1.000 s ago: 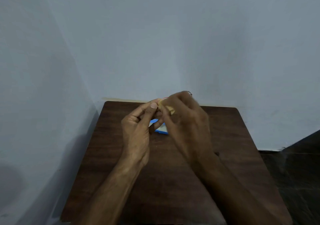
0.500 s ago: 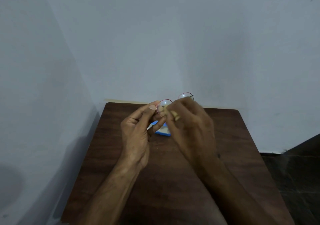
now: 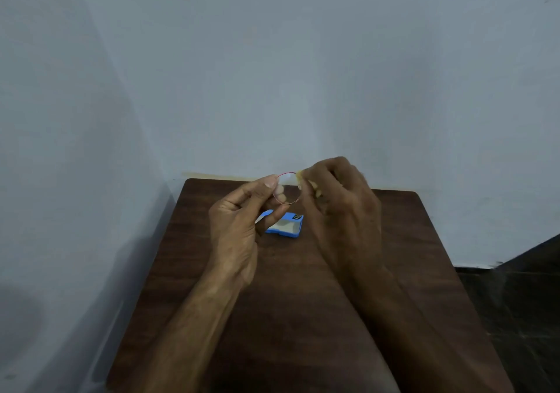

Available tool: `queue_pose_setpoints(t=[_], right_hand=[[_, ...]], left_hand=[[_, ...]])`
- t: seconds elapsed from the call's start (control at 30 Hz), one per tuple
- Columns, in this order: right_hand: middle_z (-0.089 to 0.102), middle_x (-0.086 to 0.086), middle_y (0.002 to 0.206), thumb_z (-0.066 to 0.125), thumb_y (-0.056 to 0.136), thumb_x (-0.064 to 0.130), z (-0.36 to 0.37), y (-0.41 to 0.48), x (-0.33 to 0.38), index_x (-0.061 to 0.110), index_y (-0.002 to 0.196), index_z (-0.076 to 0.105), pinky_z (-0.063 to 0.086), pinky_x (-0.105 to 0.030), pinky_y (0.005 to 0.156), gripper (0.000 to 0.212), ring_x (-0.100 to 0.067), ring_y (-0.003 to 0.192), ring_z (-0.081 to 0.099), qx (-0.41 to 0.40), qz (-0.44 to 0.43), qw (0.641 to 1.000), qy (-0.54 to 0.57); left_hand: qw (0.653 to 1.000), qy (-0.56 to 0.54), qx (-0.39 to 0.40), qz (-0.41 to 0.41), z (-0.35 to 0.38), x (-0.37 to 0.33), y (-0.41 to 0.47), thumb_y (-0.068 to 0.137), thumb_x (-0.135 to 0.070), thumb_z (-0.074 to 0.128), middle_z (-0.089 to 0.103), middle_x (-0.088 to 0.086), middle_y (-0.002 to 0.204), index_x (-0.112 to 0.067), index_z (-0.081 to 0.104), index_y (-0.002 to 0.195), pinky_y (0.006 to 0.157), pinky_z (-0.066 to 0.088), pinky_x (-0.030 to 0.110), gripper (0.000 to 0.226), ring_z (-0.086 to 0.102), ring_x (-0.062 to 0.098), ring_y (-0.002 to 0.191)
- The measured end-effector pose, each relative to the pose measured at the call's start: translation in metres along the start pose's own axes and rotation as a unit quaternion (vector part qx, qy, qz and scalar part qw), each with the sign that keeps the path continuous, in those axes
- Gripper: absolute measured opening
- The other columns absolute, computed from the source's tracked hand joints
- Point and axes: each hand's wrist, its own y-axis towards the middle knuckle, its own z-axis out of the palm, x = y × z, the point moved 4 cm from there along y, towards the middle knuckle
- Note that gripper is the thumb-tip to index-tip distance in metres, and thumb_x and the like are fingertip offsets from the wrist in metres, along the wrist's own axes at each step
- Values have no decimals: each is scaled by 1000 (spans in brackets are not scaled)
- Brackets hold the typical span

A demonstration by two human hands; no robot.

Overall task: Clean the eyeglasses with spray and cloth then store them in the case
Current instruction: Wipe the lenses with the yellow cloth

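Thin red-rimmed eyeglasses [image 3: 287, 189] are held up over the far half of the table. My left hand [image 3: 242, 226] pinches the left lens rim between thumb and fingers. My right hand [image 3: 339, 208] is closed around a small yellowish cloth [image 3: 306, 180], pressed against the glasses' right side; that lens is hidden behind the hand. A blue case [image 3: 286, 226] lies open on the table below the glasses, its pale inside showing. No spray bottle is in view.
The dark brown wooden table [image 3: 303, 286] stands in a corner, with pale walls to the left and behind. A dark floor [image 3: 521, 301] shows past the table's right edge.
My right hand with the cloth has shifted right and up along the glasses. The left lens rim now shows bare between the two hands. My left hand holds its place.
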Motion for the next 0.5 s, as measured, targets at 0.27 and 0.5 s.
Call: queue_pose_setpoints(t=[0.27,0.5], right_hand=[[66,-5,97,73,88,2,0,4,-4,9,91,71,45,-32,62,7,-24,80,59,-5,-15,1000,-8],[68,-3,99,73,93,8,-4,12,-27,12,91,73,52,-42,66,5,-24,82,63,-42,37,998,17]], left_hand=[[1000,4,-3,8,4,2,0,84,-21,80,75,12,89,-5,83,103,73,62,26,25,70,16,79],[1000,-2,1,9,2,1,-1,84,-21,79,75,12,88,-9,84,100,73,63,27,21,73,17,80]])
